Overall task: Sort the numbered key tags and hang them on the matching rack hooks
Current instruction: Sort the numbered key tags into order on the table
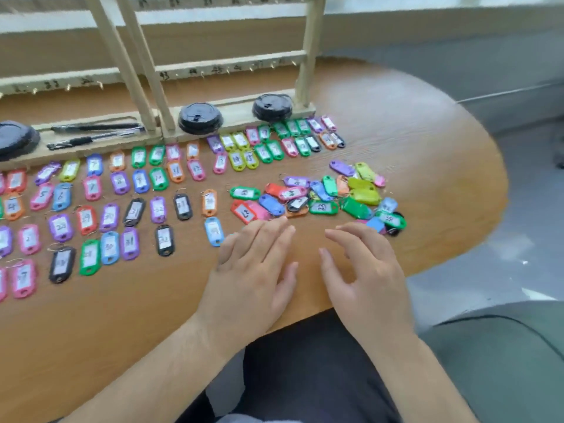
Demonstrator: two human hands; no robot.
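Note:
Many coloured plastic key tags with handwritten numbers lie on the wooden table (pixel 412 141). Sorted rows of tags (pixel 122 193) cover the left and middle, up to the rack's base. A loose heap of unsorted tags (pixel 323 196) sits at the right. The wooden rack (pixel 232 65) with numbered small hooks stands at the back; no tags hang on the hooks I can see. My left hand (pixel 253 270) hovers flat with fingers spread, just short of the heap. My right hand (pixel 363 270) is beside it, fingers slightly curled and apart, empty.
Black round lids (pixel 200 117) (pixel 272 106) rest on the rack's base, another at far left (pixel 15 138). Two black pens (pixel 91 132) lie on the base. The table's curved edge runs along the right; my lap is below it.

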